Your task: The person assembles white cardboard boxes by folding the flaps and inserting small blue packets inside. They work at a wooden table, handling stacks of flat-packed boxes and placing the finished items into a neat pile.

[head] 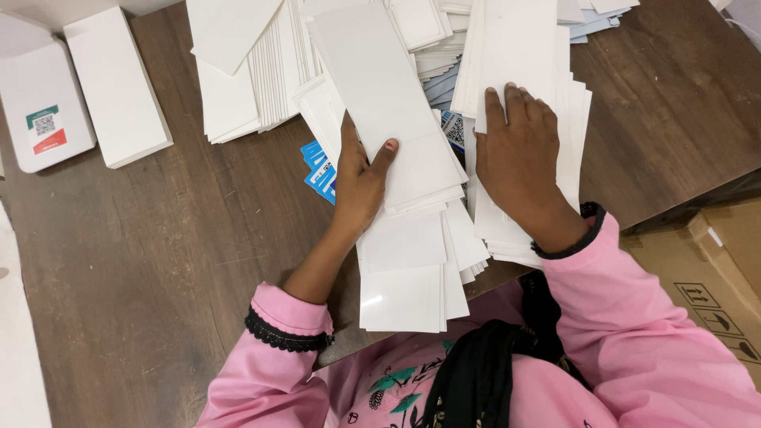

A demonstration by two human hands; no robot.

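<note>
Left hand is gripping a long white card by its lower left edge, thumb pressed across the face, fingers tucked behind it. The card tilts away from the person, its far end up over the heaps beyond the hand. Directly beneath that hand's thumb sits a slanted pile of white cards, fanned out and running back toward the person's lap over the table edge.

Right hand lies flat, palm down, fingers close together, pressing on a second stack of white cards just beside the held card. It grasps nothing, only rests on top.

Between the two hands a small printed card with a square code pattern peeks out. Just left of the left hand, blue printed cards poke from under the pile. Farther beyond the left hand, more white card heaps spread over the dark wooden table. Well off to the left hand's side lie a plain white packet and a white box with a coloured label. Near the right elbow stands a brown cardboard carton. Pink sleeves with black trim on both arms.
</note>
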